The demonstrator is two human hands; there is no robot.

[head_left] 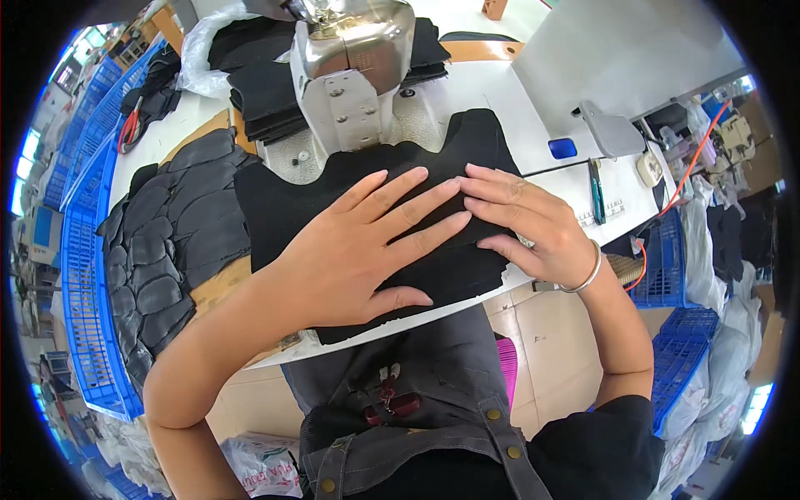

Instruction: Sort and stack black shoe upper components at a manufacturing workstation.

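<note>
A black cut fabric piece (279, 204) with a curved far edge lies flat on the white table (542, 179), and its near edge hangs slightly past the table's rim. My left hand (354, 254) rests palm down on its middle, fingers spread and pointing right. From the right, my right hand (542, 229) lies on the same cloth with fingers stretched out. Its fingertips meet those of my left hand. Just beyond the cloth stands a sewing machine (350, 104) with a shiny metal head; its needle cannot be made out.
Left of the cloth, many overlapping dark pieces (179, 212) are heaped beside a blue basket (83, 283). Black fabric stacks (267, 100) lie behind the machine. Red-handled scissors (129, 129) sit at far left. A teal cutter (596, 192) and grey panel (625, 67) are at right.
</note>
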